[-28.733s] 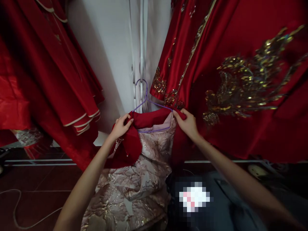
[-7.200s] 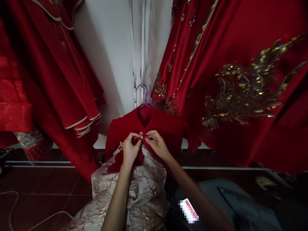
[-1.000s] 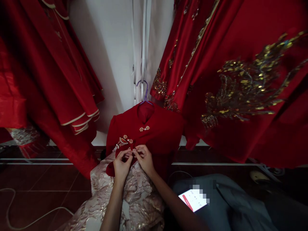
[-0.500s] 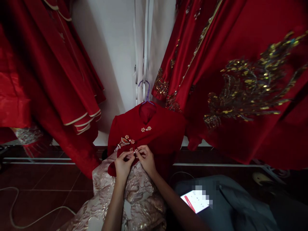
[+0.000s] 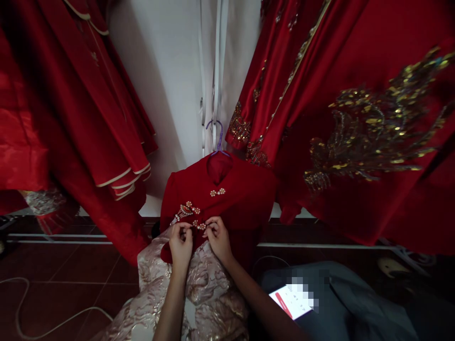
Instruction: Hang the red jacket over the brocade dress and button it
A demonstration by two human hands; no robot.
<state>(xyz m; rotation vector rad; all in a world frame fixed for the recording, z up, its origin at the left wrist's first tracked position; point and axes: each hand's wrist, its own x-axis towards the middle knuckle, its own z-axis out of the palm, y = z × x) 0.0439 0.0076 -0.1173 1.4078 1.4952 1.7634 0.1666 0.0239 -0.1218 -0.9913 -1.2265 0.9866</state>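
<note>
A red short-sleeved jacket [image 5: 245, 189] hangs from a purple hanger [image 5: 220, 142] in the middle of the view. Beaded flower clasps mark its front: an upper clasp [image 5: 217, 192] below the neck and a lower clasp [image 5: 199, 226] between my hands. A beaded fan brooch [image 5: 184, 210] with pearl strands sits above my left hand [image 5: 181, 240]. That hand is closed, fingertips pinching the jacket's front just left of the lower clasp. My right hand [image 5: 219, 239] is closed too, pinching the jacket at the right of the clasp. The fabric between the fingertips is mostly hidden.
Red garments [image 5: 81, 94] hang at the left, and a red gown [image 5: 355, 113] with gold sequins at the right. Pale brocade cloth [image 5: 216, 279] lies below my hands. A lit phone [image 5: 289, 301] rests on grey fabric at lower right. A white cable [image 5: 71, 315] crosses the tiled floor.
My hands have moved apart from the lower clasp, the left one leftward and the right one slightly right. The clasp now shows between them. The view has shifted slightly.
</note>
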